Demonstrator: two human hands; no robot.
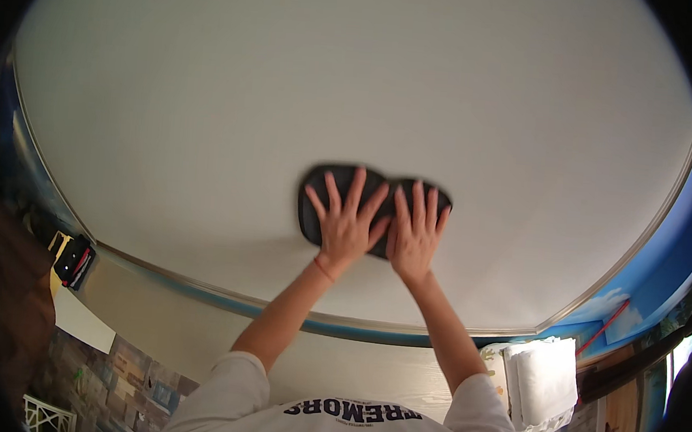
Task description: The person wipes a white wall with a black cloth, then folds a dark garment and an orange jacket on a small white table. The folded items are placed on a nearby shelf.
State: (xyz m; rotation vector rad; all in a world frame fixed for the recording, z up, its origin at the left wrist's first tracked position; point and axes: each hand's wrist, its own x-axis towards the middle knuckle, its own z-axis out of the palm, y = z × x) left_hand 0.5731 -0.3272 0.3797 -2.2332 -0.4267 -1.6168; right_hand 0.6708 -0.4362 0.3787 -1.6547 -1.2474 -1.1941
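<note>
A flat black two-lobed thing (pixel 311 217) with rounded edges and a raised-looking rim lies against a broad pale surface (pixel 357 79). Its kind I cannot make out. My left hand (pixel 347 226) rests flat on its left, larger lobe, fingers spread; a thin red band circles that wrist. On the smaller right lobe, my right hand (pixel 415 236) lies flat too, with its fingers apart. The two thumbs come close together near the narrow middle. Both hands cover much of the black thing, and its outline is slightly blurred.
A metallic-looking edge strip (pixel 194 283) borders the pale surface. Folded white cloth (pixel 540 377) lies at the lower right, near a thin red stick (pixel 604 327). Small black and red items (pixel 76 261) sit at the lower left, above a patterned floor (pixel 121 385).
</note>
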